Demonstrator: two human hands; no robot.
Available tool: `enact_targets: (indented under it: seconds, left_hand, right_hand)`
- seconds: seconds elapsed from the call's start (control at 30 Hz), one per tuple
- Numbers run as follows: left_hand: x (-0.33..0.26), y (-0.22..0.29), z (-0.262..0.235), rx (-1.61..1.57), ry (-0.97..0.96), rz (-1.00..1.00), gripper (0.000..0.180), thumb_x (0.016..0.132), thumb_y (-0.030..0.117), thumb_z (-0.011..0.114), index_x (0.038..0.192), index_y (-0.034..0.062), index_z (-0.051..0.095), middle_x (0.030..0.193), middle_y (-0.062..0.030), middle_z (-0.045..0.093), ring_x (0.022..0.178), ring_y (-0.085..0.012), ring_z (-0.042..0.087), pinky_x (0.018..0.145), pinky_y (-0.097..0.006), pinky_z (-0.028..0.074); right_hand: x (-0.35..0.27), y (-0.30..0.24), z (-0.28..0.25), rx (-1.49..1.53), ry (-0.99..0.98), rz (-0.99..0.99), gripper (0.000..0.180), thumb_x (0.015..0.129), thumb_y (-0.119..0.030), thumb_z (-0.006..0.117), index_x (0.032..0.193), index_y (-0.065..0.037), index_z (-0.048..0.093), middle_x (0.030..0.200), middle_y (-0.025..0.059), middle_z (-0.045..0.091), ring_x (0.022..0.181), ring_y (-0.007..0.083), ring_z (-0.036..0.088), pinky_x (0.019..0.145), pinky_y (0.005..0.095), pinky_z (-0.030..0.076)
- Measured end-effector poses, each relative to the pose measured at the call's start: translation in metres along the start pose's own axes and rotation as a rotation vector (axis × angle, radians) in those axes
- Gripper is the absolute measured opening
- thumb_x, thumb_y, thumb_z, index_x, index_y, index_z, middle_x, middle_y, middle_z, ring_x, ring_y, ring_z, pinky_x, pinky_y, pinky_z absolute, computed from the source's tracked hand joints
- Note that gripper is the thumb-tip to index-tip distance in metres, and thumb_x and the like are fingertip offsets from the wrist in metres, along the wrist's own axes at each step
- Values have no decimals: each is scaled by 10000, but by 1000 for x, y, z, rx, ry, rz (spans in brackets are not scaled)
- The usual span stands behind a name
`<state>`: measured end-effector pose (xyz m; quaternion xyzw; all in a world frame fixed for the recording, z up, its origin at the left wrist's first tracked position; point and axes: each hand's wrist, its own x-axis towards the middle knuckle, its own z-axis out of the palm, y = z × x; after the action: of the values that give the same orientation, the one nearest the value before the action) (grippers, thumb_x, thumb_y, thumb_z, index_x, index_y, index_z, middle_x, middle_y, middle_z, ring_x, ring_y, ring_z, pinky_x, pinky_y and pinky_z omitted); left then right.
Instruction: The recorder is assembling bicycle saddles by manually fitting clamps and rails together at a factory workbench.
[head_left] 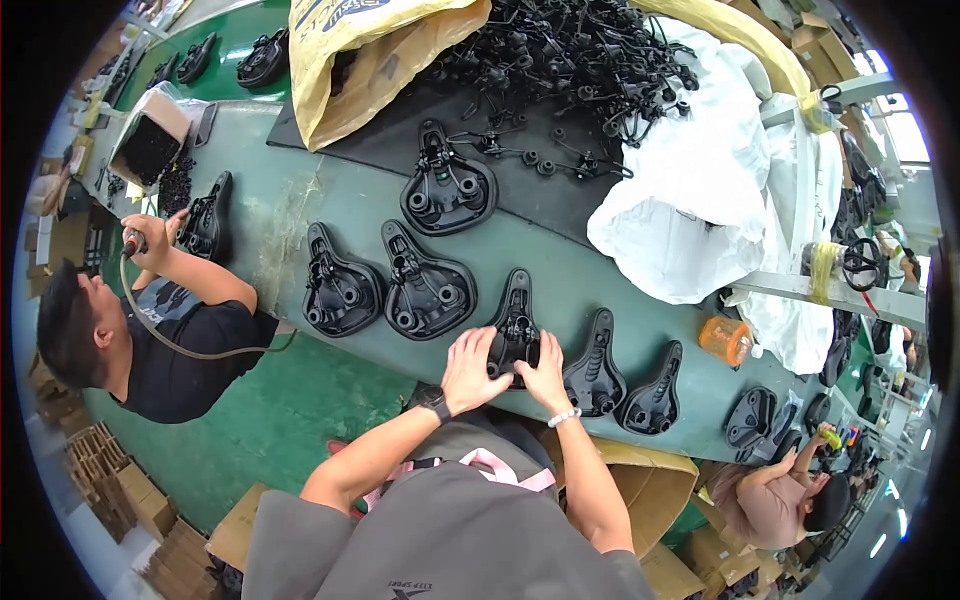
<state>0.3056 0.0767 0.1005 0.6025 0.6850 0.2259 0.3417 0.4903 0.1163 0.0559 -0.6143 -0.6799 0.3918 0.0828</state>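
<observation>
A black bicycle saddle [517, 308] lies underside up at the near edge of the green table, its narrow nose pointing away from me. My left hand [472, 370] grips its left side, and my right hand [546, 374] grips the right. Both thumbs press near the middle of its wide rear part; whatever is under them is hidden. Two upturned saddles sit to the left, a saddle [428, 285] and another saddle [342, 285]. On the right are a saddle [597, 370] and a saddle [652, 392]. Farther back, a saddle [449, 185] carries round black fittings.
A heap of black linked rubber parts [560, 70] spills between a yellow sack [370, 70] and a white sack [690, 190]. An orange jar [725, 340] stands at the right. One co-worker [180, 320] holds a corded tool at the left; another [780, 495] works at the lower right.
</observation>
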Motion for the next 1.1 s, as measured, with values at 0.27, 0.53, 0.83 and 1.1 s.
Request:
enact_targets:
  seconds: [0.27, 0.53, 0.83, 1.1]
  left_hand:
    - [24, -13, 34, 120, 66, -141, 697, 781, 290, 698, 1356, -15, 449, 1266, -234, 500, 1143, -440, 495, 920, -535, 496]
    - [46, -44, 16, -53, -297, -215, 1063, 672, 606, 750, 1428, -53, 397, 1287, -297, 537, 1189, -472, 525, 1048, -486, 432]
    - [26, 7, -79, -257, -17, -6, 902, 645, 354, 784, 1373, -54, 444, 1287, -262, 540, 1206, -409, 522, 1068, -458, 422]
    - [167, -220, -273, -553, 1024, -518, 641, 832, 359, 748, 1200, -130, 557, 1117, -167, 670, 963, -246, 648, 882, -390, 521]
  right_hand:
    - [16, -20, 5, -95, 295, -7, 539, 792, -286, 735, 1221, 4, 587, 1132, 179, 610, 1072, 388, 559, 936, 455, 473]
    - [12, -4, -4, 122, 121, 15, 564, 940, -377, 610, 1293, 58, 548, 1289, 262, 561, 1208, 403, 520, 1077, 461, 382]
    - [12, 51, -83, -376, 563, 204, 729, 835, -389, 735, 1340, 78, 493, 1292, 271, 550, 1211, 446, 487, 1085, 515, 342]
    - [25, 67, -77, -289, 189, 526, 647, 812, -574, 678, 1139, -16, 651, 1036, 248, 706, 1012, 448, 653, 934, 502, 480]
